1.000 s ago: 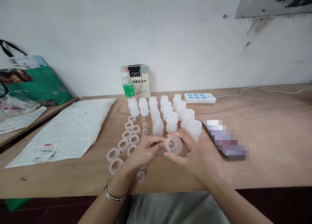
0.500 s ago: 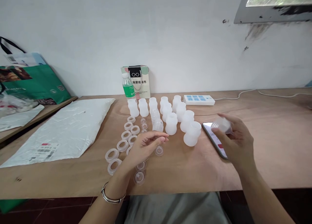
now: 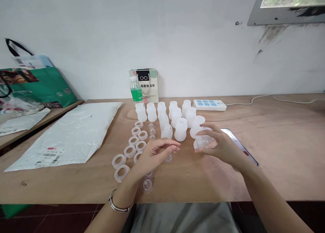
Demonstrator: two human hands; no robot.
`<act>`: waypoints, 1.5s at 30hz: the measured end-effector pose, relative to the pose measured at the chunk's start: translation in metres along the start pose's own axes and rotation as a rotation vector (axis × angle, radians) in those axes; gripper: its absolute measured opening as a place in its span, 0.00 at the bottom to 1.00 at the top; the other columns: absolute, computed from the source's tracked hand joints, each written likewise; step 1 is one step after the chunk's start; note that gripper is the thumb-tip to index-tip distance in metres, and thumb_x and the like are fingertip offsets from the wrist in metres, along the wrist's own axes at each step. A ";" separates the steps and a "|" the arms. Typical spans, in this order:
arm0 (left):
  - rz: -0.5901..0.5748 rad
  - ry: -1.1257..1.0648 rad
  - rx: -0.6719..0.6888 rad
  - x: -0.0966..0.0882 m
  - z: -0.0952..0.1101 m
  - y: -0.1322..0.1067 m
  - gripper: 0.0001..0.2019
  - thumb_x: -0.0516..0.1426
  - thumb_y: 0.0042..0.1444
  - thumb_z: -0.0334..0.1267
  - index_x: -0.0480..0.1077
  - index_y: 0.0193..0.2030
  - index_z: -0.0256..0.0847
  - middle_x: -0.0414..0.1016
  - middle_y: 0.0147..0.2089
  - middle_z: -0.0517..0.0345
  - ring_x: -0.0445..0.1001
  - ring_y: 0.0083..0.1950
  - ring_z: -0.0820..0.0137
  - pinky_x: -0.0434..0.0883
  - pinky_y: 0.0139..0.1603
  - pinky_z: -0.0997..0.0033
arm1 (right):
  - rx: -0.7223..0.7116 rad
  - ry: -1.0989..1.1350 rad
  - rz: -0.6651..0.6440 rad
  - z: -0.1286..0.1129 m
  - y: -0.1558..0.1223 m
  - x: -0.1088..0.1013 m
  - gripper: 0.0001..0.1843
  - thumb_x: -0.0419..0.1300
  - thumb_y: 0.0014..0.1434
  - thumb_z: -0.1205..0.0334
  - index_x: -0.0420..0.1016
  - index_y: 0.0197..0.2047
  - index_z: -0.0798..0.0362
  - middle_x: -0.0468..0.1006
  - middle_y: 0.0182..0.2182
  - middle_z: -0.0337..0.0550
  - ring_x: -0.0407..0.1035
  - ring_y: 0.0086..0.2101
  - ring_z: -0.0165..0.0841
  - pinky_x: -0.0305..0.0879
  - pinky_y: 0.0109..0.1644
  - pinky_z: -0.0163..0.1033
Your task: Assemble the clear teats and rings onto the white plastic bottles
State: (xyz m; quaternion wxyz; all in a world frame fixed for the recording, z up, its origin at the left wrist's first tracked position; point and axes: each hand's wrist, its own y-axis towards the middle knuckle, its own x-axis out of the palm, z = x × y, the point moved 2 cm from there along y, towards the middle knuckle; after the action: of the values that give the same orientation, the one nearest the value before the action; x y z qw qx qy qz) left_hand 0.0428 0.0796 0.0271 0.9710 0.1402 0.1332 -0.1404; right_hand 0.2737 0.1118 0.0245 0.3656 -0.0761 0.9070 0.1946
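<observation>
My right hand [image 3: 223, 145] has its thumb and fingers round a clear plastic cap [image 3: 206, 140], at the front bottle [image 3: 195, 144] of the right-hand row, which it partly hides. I cannot tell whether cap and bottle touch. My left hand [image 3: 157, 153] hovers with fingers stretched out and nothing in them, over the clear silicone teats [image 3: 147, 184] and near the white ring collars [image 3: 122, 173]. Frosted white wavy bottles [image 3: 180, 129] stand upright in rows behind. Beside them is a stack of clear caps [image 3: 166, 131].
A phone [image 3: 240, 146] lies right of the bottles. Behind stand a power strip [image 3: 209, 105], a water bottle [image 3: 136, 91] and a paper bag [image 3: 152, 91]. A white mailing bag [image 3: 68, 135] covers the left. Green bags [image 3: 43, 86] sit at far left.
My right hand has brought the clear cap left, from above the phone to the front bottle. The phone has shifted right. My left hand has hardly moved.
</observation>
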 end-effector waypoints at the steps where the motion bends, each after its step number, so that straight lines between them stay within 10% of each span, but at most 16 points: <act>1: -0.015 0.021 0.018 0.001 0.000 0.000 0.10 0.55 0.58 0.38 0.74 0.41 0.38 0.79 0.38 0.53 0.76 0.41 0.69 0.73 0.42 0.71 | 0.001 0.023 0.026 -0.001 -0.001 0.002 0.21 0.69 0.39 0.48 0.76 0.38 0.42 0.68 0.52 0.45 0.69 0.45 0.47 0.70 0.31 0.44; 8: -0.086 0.367 0.169 0.025 0.008 -0.002 0.26 0.55 0.57 0.43 0.55 0.62 0.49 0.61 0.63 0.52 0.62 0.61 0.61 0.63 0.60 0.57 | -0.045 0.548 0.166 -0.023 -0.008 0.021 0.22 0.70 0.42 0.54 0.76 0.43 0.43 0.73 0.47 0.43 0.68 0.47 0.42 0.69 0.43 0.44; 14: 0.029 0.337 0.014 0.024 0.009 -0.006 0.28 0.56 0.56 0.45 0.51 0.60 0.42 0.64 0.59 0.45 0.65 0.59 0.58 0.66 0.55 0.55 | -0.053 0.972 0.210 -0.036 -0.009 0.035 0.20 0.66 0.48 0.47 0.76 0.44 0.43 0.73 0.52 0.43 0.67 0.51 0.43 0.67 0.49 0.46; 21: 0.058 0.271 -0.012 -0.003 0.014 -0.011 0.21 0.60 0.51 0.44 0.66 0.52 0.45 0.72 0.51 0.54 0.70 0.51 0.62 0.69 0.48 0.63 | -0.006 0.646 0.085 -0.033 -0.005 0.013 0.24 0.72 0.39 0.58 0.73 0.42 0.43 0.78 0.31 0.37 0.73 0.33 0.35 0.73 0.36 0.42; 28: -0.132 0.072 -0.093 -0.009 0.017 -0.011 0.17 0.58 0.53 0.42 0.69 0.50 0.42 0.74 0.46 0.56 0.72 0.43 0.67 0.70 0.39 0.72 | -0.040 0.553 -0.224 -0.031 -0.013 0.009 0.25 0.66 0.50 0.60 0.71 0.52 0.41 0.76 0.39 0.39 0.71 0.36 0.33 0.71 0.40 0.39; 35: -0.090 0.056 -0.060 -0.005 0.009 -0.013 0.18 0.58 0.53 0.43 0.67 0.51 0.43 0.73 0.47 0.56 0.71 0.43 0.67 0.69 0.40 0.73 | 0.100 0.876 0.010 -0.036 -0.006 0.043 0.15 0.66 0.46 0.50 0.71 0.35 0.47 0.73 0.28 0.37 0.68 0.31 0.33 0.67 0.36 0.39; 39: -0.046 0.086 -0.063 0.000 0.004 -0.012 0.19 0.56 0.54 0.44 0.65 0.51 0.42 0.72 0.46 0.54 0.71 0.44 0.66 0.69 0.41 0.70 | 0.189 1.092 0.152 -0.045 -0.005 0.068 0.24 0.58 0.49 0.39 0.67 0.44 0.45 0.73 0.46 0.44 0.67 0.45 0.40 0.66 0.46 0.46; 45: 0.178 0.125 -0.025 -0.009 0.002 -0.011 0.17 0.55 0.55 0.44 0.66 0.50 0.41 0.72 0.49 0.53 0.70 0.49 0.64 0.68 0.48 0.67 | 0.114 1.387 0.033 -0.059 -0.021 0.068 0.30 0.58 0.51 0.43 0.63 0.56 0.42 0.62 0.61 0.41 0.54 0.61 0.42 0.53 0.63 0.51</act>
State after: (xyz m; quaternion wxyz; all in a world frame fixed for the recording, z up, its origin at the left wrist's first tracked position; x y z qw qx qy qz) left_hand 0.0314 0.0709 0.0286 0.9712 0.1477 0.1820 -0.0431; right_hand 0.1936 0.0688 0.0101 -0.2979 -0.1498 0.9410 0.0585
